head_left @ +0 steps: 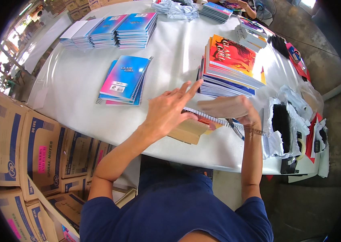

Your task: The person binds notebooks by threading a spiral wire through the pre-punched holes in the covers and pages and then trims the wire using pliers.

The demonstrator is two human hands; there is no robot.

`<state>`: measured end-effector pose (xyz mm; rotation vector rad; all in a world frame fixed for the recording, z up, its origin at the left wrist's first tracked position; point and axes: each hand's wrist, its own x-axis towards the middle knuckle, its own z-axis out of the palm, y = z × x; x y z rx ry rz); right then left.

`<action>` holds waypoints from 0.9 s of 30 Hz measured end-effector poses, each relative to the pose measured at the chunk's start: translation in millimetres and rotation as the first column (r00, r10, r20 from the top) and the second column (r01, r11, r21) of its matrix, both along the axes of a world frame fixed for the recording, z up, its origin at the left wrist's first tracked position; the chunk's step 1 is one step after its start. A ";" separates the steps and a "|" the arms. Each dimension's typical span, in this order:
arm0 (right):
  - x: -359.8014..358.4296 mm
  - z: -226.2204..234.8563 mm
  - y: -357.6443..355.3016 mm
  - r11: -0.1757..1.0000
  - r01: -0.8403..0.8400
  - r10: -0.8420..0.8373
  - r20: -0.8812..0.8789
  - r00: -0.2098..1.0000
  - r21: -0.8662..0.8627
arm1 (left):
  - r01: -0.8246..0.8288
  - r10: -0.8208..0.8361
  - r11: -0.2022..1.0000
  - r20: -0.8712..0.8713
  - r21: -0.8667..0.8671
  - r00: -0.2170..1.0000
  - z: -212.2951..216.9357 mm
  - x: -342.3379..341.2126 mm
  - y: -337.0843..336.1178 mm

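Observation:
A spiral-bound notebook (188, 132) lies open at the near table edge, its wire coil running between my hands. My left hand (168, 109) is over its left end, fingers spread, the thumb by the coil. My right hand (250, 115), blurred by motion, grips the raised brown-grey cover at its right end. A dark tool with blue handles (238, 131) shows below that hand; whether the hand also holds it is unclear. A loose wire coil (257, 132) shows at my right wrist. Beyond my hands stands a stack of notebooks with red-orange covers (231, 56).
Blue-pink notebooks (124, 78) lie at the left, with taller stacks (136, 30) behind. Crumpled wrapping with black coils (281, 125) and a tape roll (300, 149) sit at the right. Cardboard boxes (43, 149) crowd the lower left. Another person's arm (250, 10) shows at the far side.

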<state>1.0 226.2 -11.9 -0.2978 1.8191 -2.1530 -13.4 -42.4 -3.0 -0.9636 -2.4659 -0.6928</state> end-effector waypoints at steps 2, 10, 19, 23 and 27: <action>-16.3 18.4 -10.1 0.843 -0.199 0.327 -0.184 0.927 0.499 | -0.020 0.023 0.997 0.040 -0.072 0.999 3.0 0.5 -2.6; -26.2 19.7 -26.6 0.730 -0.115 0.280 -0.141 0.950 0.674 | -0.027 0.031 0.998 0.062 -0.055 0.998 2.2 -1.2 -9.9; -34.6 10.0 -24.4 0.880 -0.107 0.179 -0.114 0.977 0.463 | -0.016 0.018 0.999 0.040 -0.031 0.999 2.6 -1.5 -19.6; -30.6 27.1 -43.2 0.813 -0.150 0.282 -0.154 0.947 0.563 | -0.062 0.065 0.995 0.041 -0.076 0.997 1.3 -1.9 -30.7; -29.6 8.1 -32.6 0.999 0.009 -0.012 0.085 0.996 0.033 | -0.100 0.099 0.991 -0.009 -0.089 0.995 2.0 -5.0 -36.5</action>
